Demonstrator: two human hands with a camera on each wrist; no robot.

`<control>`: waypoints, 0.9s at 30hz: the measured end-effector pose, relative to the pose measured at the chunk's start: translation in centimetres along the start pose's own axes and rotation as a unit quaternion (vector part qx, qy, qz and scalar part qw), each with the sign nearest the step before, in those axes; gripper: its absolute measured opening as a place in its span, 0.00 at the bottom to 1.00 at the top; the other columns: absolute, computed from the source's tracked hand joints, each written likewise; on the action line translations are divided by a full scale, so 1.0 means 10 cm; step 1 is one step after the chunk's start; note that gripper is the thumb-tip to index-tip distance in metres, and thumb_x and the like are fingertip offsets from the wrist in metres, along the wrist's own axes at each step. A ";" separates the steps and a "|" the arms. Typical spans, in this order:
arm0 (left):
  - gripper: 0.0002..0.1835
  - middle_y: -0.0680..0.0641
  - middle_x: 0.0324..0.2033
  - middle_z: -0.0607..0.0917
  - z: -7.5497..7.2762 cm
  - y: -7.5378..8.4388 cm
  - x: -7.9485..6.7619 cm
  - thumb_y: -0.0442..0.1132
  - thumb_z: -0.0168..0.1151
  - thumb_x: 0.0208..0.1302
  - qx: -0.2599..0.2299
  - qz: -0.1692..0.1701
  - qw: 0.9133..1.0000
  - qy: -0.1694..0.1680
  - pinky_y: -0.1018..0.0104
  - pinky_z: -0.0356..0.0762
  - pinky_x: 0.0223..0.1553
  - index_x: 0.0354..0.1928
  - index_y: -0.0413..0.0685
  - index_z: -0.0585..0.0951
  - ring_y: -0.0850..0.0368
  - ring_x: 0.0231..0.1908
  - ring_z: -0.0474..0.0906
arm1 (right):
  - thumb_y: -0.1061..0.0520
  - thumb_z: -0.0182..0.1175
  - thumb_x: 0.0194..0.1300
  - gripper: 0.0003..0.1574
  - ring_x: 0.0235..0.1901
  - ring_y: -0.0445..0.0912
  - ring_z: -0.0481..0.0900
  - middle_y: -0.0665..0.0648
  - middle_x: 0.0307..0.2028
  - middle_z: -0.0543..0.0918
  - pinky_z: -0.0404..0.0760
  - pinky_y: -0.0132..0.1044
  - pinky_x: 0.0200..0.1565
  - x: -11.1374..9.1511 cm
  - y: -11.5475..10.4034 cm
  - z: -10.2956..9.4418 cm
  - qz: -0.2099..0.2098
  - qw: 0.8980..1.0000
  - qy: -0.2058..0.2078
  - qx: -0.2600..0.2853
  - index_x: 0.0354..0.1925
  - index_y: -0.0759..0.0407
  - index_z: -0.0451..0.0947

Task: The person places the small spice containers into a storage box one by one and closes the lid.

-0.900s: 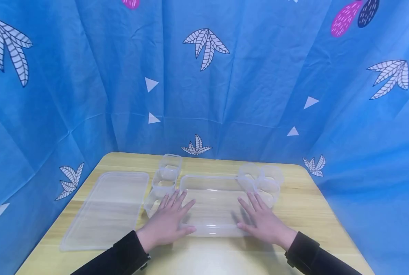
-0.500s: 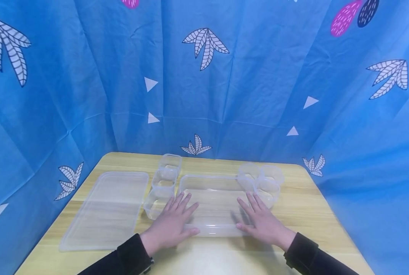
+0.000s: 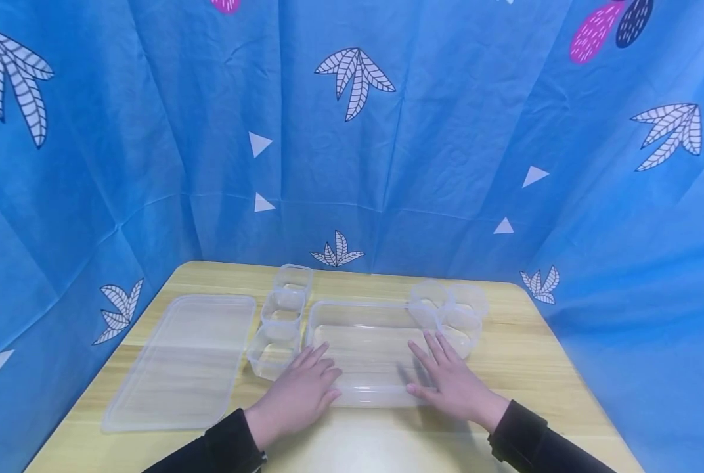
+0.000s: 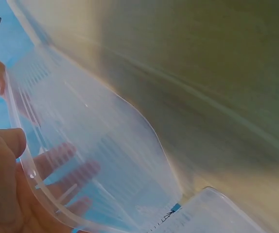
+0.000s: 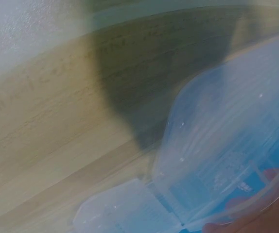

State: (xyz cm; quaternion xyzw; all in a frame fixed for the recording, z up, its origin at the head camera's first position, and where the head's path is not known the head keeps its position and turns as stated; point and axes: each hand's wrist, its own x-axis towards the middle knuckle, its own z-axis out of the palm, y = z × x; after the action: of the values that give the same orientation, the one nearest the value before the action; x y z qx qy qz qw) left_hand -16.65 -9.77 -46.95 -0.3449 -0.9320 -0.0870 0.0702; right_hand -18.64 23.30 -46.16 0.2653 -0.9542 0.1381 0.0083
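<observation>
A large clear rectangular plastic container [image 3: 375, 397] lies before me on the wooden table, open side up. My left hand [image 3: 297, 396] rests over its near left corner with relaxed fingers. In the left wrist view, the fingers of the left hand [image 4: 3, 179] show through the clear wall, and the thumb lies at the rim. My right hand [image 3: 455, 389] rests on the near right corner, fingers spread and straight. The right wrist view shows only a little of the right hand [image 5: 266, 216], at the rim. Neither hand plainly grips the container.
A flat translucent lid [image 3: 183, 358] lies left on the table [image 3: 529, 368]. Three square clear cups [image 3: 274, 355] stand in a row beside the container's left side. Three round clear cups [image 3: 464, 318] cluster at its right. A blue patterned curtain [image 3: 440, 131] surrounds the table's back and sides.
My left hand has shifted slightly toward me and to the right, its fingers drawn back from over the nearest square cup to the container's corner. The right hand has hardly moved.
</observation>
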 end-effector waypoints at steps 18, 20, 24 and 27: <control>0.12 0.60 0.25 0.79 -0.04 -0.01 0.03 0.49 0.52 0.76 0.019 0.024 1.000 -0.001 0.46 0.66 0.63 0.36 0.55 0.80 0.61 0.32 0.80 | 0.36 0.61 0.67 0.43 0.72 0.70 0.52 0.72 0.72 0.60 0.57 0.68 0.67 0.00 -0.10 -0.09 -0.009 1.000 0.018 0.007 0.69 0.60 0.69; 0.12 0.61 0.23 0.78 -0.04 -0.02 0.03 0.49 0.52 0.76 0.021 0.027 0.999 0.003 0.47 0.66 0.62 0.35 0.56 0.79 0.62 0.31 0.79 | 0.37 0.61 0.67 0.40 0.71 0.68 0.57 0.70 0.70 0.65 0.61 0.66 0.66 0.01 -0.14 -0.12 -0.010 1.000 0.019 -0.002 0.67 0.59 0.72; 0.12 0.62 0.21 0.75 -0.03 -0.04 0.03 0.49 0.52 0.76 0.017 0.032 0.999 0.005 0.47 0.66 0.61 0.33 0.57 0.78 0.64 0.29 0.77 | 0.39 0.62 0.68 0.34 0.65 0.64 0.67 0.68 0.63 0.72 0.69 0.63 0.62 0.01 -0.19 -0.14 -0.008 1.000 0.018 -0.003 0.63 0.59 0.76; 0.12 0.63 0.20 0.72 -0.03 -0.05 0.03 0.48 0.52 0.76 0.012 0.035 0.999 0.006 0.47 0.66 0.61 0.32 0.58 0.77 0.65 0.28 0.75 | 0.40 0.62 0.68 0.32 0.61 0.60 0.71 0.66 0.60 0.75 0.73 0.60 0.60 0.00 -0.18 -0.13 -0.009 1.000 0.013 -0.007 0.61 0.58 0.78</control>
State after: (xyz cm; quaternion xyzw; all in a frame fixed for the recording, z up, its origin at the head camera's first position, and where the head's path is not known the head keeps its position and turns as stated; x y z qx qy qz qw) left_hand -17.18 -10.06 -46.64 -0.3756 -0.9200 -0.0757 0.0829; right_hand -17.84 22.17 -44.41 0.2717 -0.9526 0.1349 0.0236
